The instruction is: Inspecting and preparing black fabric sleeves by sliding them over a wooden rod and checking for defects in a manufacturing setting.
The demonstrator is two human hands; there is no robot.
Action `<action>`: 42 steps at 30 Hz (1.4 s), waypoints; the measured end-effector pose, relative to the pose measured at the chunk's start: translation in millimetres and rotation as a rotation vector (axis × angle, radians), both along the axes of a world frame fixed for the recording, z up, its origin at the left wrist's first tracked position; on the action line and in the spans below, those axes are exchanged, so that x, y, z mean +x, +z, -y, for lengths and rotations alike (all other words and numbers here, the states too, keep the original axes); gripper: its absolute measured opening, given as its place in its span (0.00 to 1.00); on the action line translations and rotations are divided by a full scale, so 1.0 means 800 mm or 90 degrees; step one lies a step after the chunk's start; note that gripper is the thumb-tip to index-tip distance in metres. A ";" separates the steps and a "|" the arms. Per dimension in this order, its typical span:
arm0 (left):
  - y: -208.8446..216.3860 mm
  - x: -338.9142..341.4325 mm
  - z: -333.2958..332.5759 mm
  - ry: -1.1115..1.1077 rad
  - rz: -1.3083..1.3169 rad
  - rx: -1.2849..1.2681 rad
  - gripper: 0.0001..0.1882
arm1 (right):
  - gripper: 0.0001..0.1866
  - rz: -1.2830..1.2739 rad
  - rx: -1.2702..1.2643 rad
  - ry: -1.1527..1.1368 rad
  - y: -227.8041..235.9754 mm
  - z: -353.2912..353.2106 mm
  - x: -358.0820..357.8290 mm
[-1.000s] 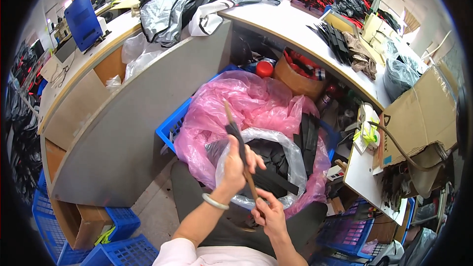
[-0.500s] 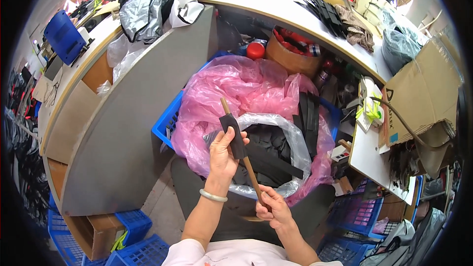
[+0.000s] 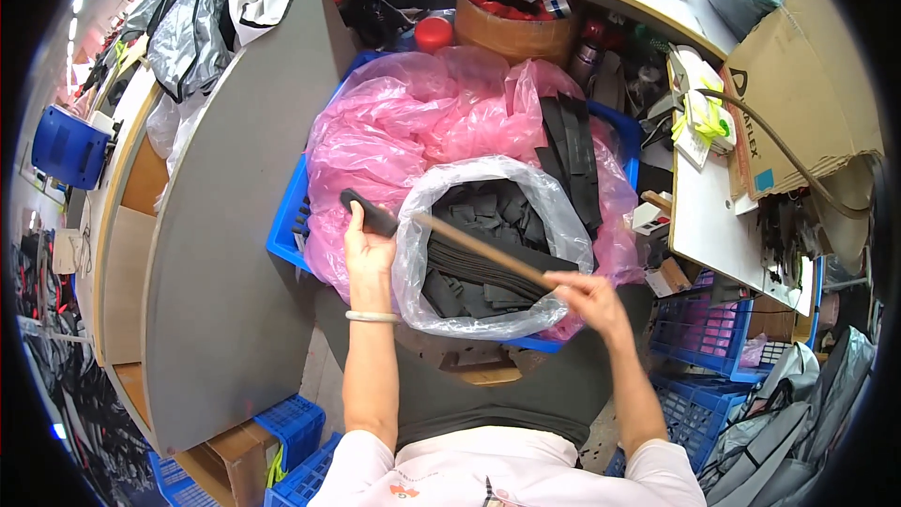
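My left hand point(image 3: 369, 252) is closed round a short black fabric sleeve point(image 3: 377, 218), its thumb on top. In my right hand point(image 3: 593, 302) is the end of a thin wooden stick point(image 3: 483, 250), held between thumb and fingers. The stick slants over a clear plastic bag point(image 3: 413, 291), its free end just right of the sleeve and apart from it. Inside the bag lie many black fabric pieces point(image 3: 483, 211), small ones at the back and a stack of longer strips in front.
Pink plastic sheeting point(image 3: 375, 122) lines a blue crate point(image 3: 286, 216) around the bag. Long black strips point(image 3: 570, 155) lie on its right side. A grey panel point(image 3: 239, 225) stands at left, a cardboard box point(image 3: 807, 84) at right. Behind are a round brown container point(image 3: 516, 33) and a red lid point(image 3: 434, 34).
The stick has come out of the black sleeve. My left hand has moved left with the sleeve, my right hand up and right with the stick. The view has shifted too.
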State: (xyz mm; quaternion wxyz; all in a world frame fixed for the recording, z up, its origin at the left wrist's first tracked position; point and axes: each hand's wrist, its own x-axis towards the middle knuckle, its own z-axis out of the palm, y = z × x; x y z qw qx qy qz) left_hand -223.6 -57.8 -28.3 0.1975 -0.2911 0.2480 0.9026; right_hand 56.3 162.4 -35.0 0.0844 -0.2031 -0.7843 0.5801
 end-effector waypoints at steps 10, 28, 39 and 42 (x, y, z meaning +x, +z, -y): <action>0.052 0.155 -0.039 -0.421 0.138 0.521 0.07 | 0.16 -0.155 0.096 -0.018 -0.017 -0.028 -0.111; 0.001 0.215 0.042 -0.963 -0.126 -0.082 0.16 | 0.11 0.027 -0.322 0.039 -0.055 0.095 -0.043; -0.049 0.188 0.009 -0.535 0.011 -0.121 0.17 | 0.13 -0.001 0.417 -0.086 -0.136 0.066 -0.194; -0.058 0.174 0.015 -0.457 -0.015 -0.133 0.13 | 0.11 0.043 0.487 -0.053 -0.164 0.072 -0.218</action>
